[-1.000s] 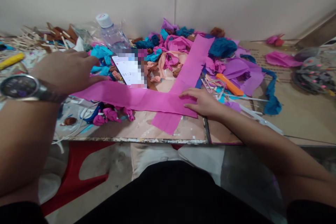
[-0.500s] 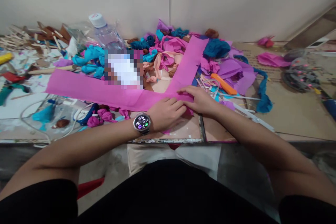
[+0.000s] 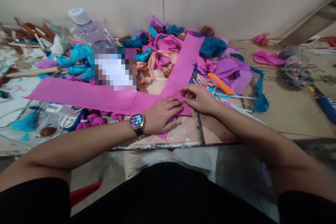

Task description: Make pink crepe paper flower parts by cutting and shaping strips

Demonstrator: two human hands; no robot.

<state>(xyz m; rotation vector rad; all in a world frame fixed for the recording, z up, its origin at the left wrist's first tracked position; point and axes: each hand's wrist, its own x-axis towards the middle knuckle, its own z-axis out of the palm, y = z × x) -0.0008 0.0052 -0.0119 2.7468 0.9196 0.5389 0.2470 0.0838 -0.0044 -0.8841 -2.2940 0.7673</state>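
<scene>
Two long strips of pink crepe paper lie crossed on the work board: one strip (image 3: 78, 94) runs left to right, the other strip (image 3: 186, 59) slants up toward the wall. My left hand (image 3: 161, 115), with a watch on its wrist, lies flat with fingers stretched over the crossing. My right hand (image 3: 201, 98) meets it from the right, fingertips pinched on the end of the horizontal strip where the two overlap.
A blurred phone (image 3: 114, 70) and a water bottle (image 3: 89, 29) stand behind the strips. Crumpled blue, pink and purple paper (image 3: 212, 47) is heaped by the wall. An orange cutter (image 3: 220, 83) lies to the right, wooden sticks (image 3: 28, 35) at far left. The board edge (image 3: 168, 144) is near me.
My left hand came from the far left end of the strip to the crossing beside my right hand. The view has shifted slightly rightward.
</scene>
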